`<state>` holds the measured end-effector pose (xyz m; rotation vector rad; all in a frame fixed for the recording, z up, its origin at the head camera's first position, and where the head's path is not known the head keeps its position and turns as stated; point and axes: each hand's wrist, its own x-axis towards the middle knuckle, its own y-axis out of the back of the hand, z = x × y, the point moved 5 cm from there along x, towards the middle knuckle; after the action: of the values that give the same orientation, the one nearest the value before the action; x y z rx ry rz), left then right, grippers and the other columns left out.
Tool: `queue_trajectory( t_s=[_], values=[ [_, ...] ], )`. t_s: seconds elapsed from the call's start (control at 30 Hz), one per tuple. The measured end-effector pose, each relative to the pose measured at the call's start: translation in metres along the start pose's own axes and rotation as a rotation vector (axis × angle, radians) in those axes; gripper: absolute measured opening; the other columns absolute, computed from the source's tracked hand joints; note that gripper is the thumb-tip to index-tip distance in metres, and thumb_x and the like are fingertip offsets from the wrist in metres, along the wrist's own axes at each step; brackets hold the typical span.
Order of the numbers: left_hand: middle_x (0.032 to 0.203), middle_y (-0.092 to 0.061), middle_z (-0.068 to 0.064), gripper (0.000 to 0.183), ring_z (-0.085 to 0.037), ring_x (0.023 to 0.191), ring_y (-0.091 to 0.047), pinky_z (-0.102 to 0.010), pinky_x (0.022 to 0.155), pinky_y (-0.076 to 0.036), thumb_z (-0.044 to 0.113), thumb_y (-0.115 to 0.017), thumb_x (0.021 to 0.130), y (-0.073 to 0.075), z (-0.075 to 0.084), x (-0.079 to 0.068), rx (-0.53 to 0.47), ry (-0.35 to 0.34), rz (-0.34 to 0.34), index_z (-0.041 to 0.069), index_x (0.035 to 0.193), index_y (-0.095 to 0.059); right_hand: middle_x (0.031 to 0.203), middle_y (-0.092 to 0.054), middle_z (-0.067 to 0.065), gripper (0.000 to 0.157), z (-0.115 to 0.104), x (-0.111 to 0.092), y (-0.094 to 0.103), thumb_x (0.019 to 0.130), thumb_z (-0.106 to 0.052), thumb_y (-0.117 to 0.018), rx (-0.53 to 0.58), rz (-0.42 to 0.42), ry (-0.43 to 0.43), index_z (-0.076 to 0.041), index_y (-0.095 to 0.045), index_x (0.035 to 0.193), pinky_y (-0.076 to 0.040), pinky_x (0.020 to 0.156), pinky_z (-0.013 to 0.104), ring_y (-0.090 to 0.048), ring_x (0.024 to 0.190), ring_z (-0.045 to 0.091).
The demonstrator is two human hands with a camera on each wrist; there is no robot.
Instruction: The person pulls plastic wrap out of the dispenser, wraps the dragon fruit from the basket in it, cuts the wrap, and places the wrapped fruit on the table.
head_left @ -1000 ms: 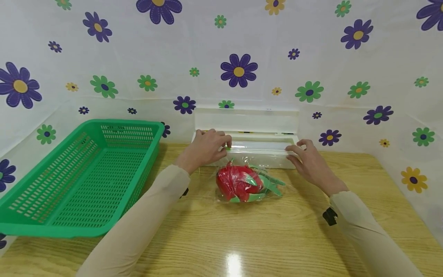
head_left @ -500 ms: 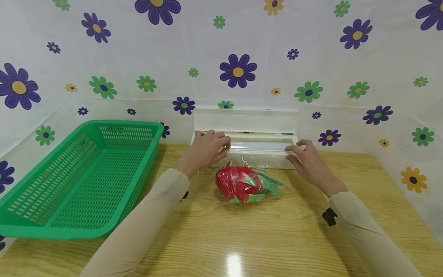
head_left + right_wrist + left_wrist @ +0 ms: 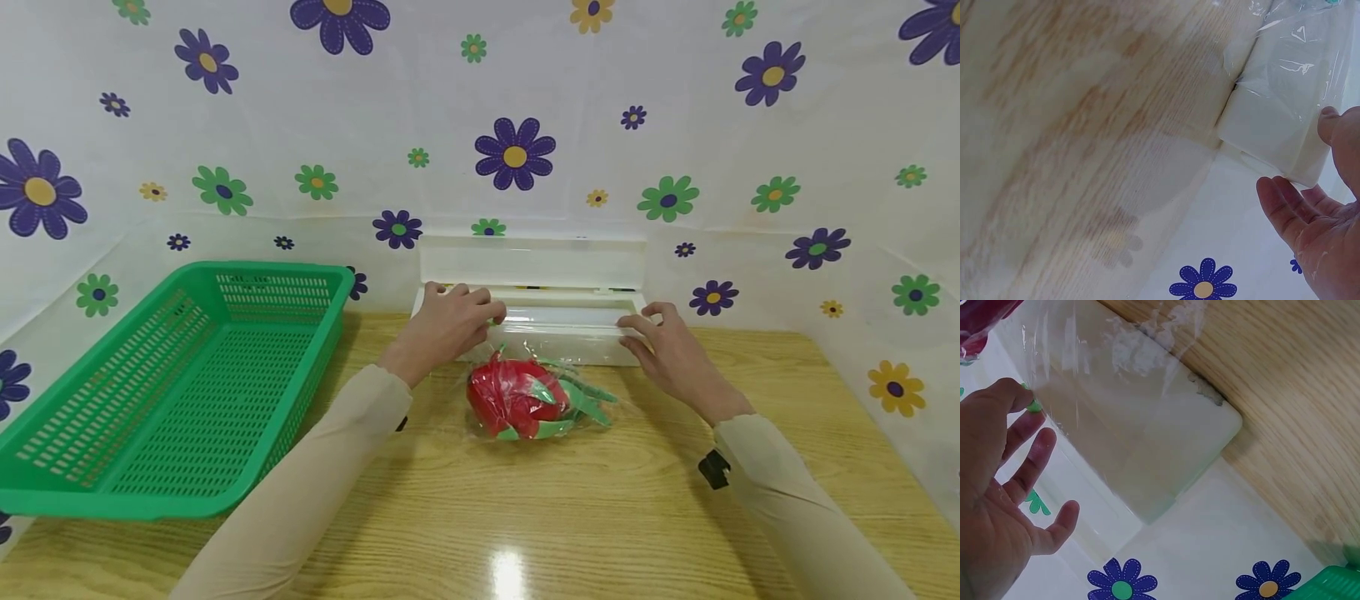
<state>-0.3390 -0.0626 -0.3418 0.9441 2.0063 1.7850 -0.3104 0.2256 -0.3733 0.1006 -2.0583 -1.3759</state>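
Observation:
A white cling film box [image 3: 570,343] stands at the back of the table, its lid [image 3: 532,260] raised against the backdrop and a film roll [image 3: 562,317] inside. My left hand [image 3: 444,327] is at the box's front edge, thumb and index finger pinching a small green slider [image 3: 1034,406]; the other fingers are spread. My right hand [image 3: 672,354] holds the right end of the box between thumb and fingers. In front of the box lies a red and green plush dragon fruit [image 3: 519,396], wrapped in clear film that runs up to the box.
On the left stands a green plastic basket [image 3: 258,492] with slotted walls, partly behind my left forearm. A flower-patterned white cloth [image 3: 570,83] hangs behind and beside the wooden table [image 3: 450,517].
My left hand's fingertips have shifted very slightly right along the box's front edge. The right hand, box and wrapped plush dragon fruit stay in place.

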Motion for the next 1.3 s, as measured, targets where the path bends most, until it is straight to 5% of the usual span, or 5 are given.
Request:
queue_trajectory(
  t_s=[1.3],
  values=[
    [0.116, -0.071, 0.0, 0.016, -0.03, 0.111, -0.066, -0.062, 0.098, -0.05, 0.031, -0.059, 0.103, -0.0041, -0.0058, 0.0007, -0.078, 0.061, -0.012, 0.027, 0.117, -0.067, 0.119, -0.054, 0.037, 0.018, -0.001, 0.0006, 0.0014, 0.099, -0.005, -0.065, 0.006, -0.014, -0.016, -0.003, -0.067, 0.117, -0.06, 0.072, 0.052, -0.065, 0.083, 0.041]
  ],
)
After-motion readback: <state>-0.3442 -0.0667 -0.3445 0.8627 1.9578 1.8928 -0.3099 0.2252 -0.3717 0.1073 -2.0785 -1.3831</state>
